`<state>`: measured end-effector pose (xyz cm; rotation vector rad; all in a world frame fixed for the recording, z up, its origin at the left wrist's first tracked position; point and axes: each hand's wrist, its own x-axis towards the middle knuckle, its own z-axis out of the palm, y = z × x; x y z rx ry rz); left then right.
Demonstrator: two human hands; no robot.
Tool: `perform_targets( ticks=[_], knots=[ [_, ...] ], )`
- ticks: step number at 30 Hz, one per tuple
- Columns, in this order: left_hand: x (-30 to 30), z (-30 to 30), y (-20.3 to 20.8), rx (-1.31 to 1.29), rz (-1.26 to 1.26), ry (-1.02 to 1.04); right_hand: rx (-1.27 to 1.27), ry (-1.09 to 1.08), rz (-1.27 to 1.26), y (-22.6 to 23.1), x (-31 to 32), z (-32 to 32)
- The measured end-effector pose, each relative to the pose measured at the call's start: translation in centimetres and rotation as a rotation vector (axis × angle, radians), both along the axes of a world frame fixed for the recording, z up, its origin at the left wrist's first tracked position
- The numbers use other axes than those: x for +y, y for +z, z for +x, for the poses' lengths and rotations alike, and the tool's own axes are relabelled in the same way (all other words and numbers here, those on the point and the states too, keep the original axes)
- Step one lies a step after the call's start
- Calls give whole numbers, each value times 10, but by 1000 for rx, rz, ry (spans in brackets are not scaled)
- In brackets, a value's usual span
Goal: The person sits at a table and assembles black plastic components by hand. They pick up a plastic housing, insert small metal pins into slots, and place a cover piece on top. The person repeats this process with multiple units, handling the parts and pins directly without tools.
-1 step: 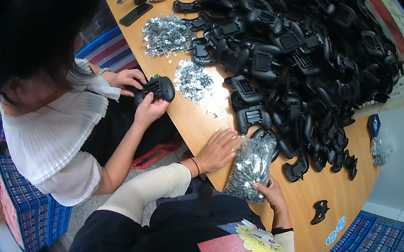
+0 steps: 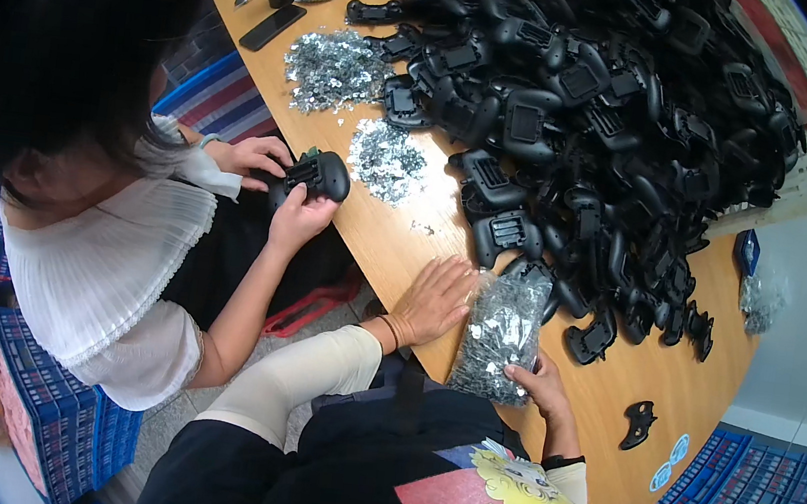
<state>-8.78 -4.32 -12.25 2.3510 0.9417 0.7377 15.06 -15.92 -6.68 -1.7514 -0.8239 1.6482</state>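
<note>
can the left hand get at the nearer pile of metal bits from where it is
Probably yes: the left hand lies palm down on the table, and just a few loose bits lie between it and the nearer pile. The co-worker's hands are off to the left.

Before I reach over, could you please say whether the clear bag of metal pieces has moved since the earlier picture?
No: against the upper round sticker on the table, the bag shows no visible shift.

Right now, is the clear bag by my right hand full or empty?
Largely full: small silvery pieces show through most of the clear bag.
</note>
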Motion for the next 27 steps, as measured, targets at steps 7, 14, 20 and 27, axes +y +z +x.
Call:
perform_targets(
  ticks=[7,14,20,27],
  knots=[
    [-2,-4,-2,124,0,3,-164,66,111,17,6,-6],
    [-3,0,-4,146,5,4,-377,115,135,57,6,-19],
    [-2,0,-7,167,15,-13,-612,220,178,78,9,-31],
    [-2,-1,-11,177,12,8,-652,252,203,77,16,-29]
  ],
)
